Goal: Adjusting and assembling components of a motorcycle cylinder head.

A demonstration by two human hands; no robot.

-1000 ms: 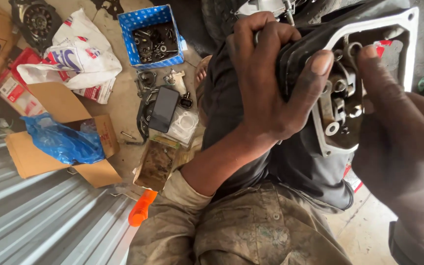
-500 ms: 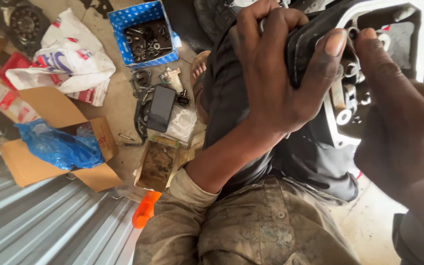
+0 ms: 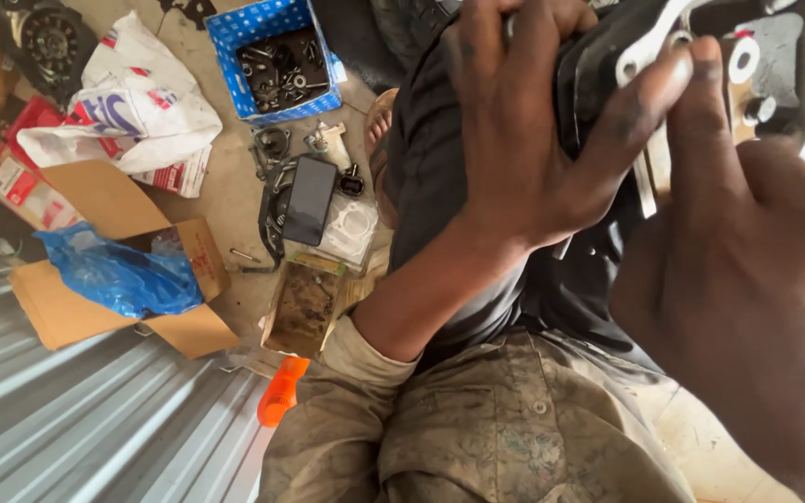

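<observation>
Fingers of my left hand [image 3: 533, 140] wrap tightly over the dark metal engine casing with the pale machined rim [image 3: 691, 56], held up above my lap. Beside it, my right hand [image 3: 747, 279] presses its fingertips against that casing's rim. Below lies a blue cardboard box of small metal parts [image 3: 277, 61].

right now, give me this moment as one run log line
left hand: grips black metal part | right hand: fingers on part | floor: blue box, phone

The dusty tan concrete floor [image 3: 235, 196] is bright with daylight. A ribbed grey metal sheet [image 3: 76, 419] lies along the floor's lower left edge. Flat brown cardboard [image 3: 95, 200] lies beside it.
</observation>
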